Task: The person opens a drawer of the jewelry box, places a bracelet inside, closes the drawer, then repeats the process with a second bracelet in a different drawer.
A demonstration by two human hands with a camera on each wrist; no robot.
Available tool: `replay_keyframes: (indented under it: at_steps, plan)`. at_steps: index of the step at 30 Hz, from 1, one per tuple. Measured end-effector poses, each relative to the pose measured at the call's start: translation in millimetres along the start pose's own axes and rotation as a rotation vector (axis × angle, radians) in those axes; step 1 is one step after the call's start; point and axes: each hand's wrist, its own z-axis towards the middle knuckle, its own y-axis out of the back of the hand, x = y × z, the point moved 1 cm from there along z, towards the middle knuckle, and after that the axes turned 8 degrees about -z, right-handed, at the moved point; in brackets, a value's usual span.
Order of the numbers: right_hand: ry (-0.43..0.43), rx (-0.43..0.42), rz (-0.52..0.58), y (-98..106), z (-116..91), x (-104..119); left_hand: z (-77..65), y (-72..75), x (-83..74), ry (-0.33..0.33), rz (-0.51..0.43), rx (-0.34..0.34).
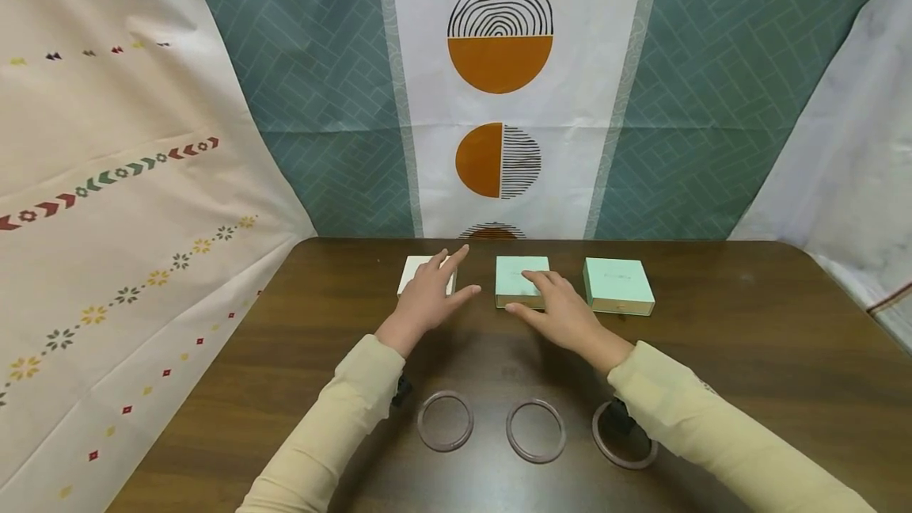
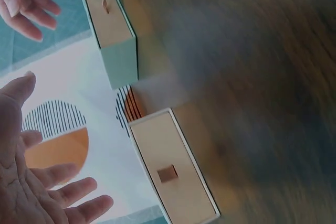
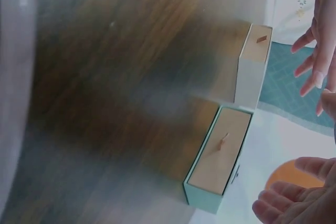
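Note:
My left hand (image 1: pixel 427 297) is held above the table just in front of a white box (image 1: pixel 411 269), hiding part of it, with fingers spread. My right hand (image 1: pixel 563 313) hovers by the middle mint-green box (image 1: pixel 510 267), its fingers loosely extended and covering that box's right side. Neither hand holds anything. Tan drawer fronts with small pull tabs show on the white box (image 2: pixel 173 166) in the left wrist view and on the mint-green box (image 3: pixel 219 150) in the right wrist view. Another mint-green box (image 1: pixel 618 279) stands to the right of my right hand.
Three greyish-purple rings lie in a row nearer me: a left ring (image 1: pixel 445 448), a middle ring (image 1: pixel 536 459) and a right ring (image 1: pixel 634 465), partly hidden by my right wrist gear. The dark wooden table (image 1: pixel 748 355) ends at a patterned curtain (image 1: pixel 342 101) behind.

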Motion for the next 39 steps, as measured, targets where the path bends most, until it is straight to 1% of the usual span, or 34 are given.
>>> replay_keyframes:
  at_steps: [6,14,23,34,39]
  plan:
    - [-0.005,0.009,0.035,-2.0,2.9,7.0,-0.8,3.4,7.8,-0.021,-0.009,-0.032]
    - [0.0,0.012,0.075,-5.4,5.0,16.4,-1.6,10.6,14.9,0.014,-0.02,-0.053]
    - [0.0,-0.004,0.152,-8.1,9.7,23.8,0.1,19.7,25.5,-0.018,-0.036,-0.12]
    - [-0.054,0.035,0.273,-11.0,16.3,33.3,2.6,27.0,37.5,0.027,-0.066,-0.121]
    - [-0.113,0.05,0.357,-14.7,19.1,36.6,3.8,28.5,42.1,0.052,-0.122,-0.106]
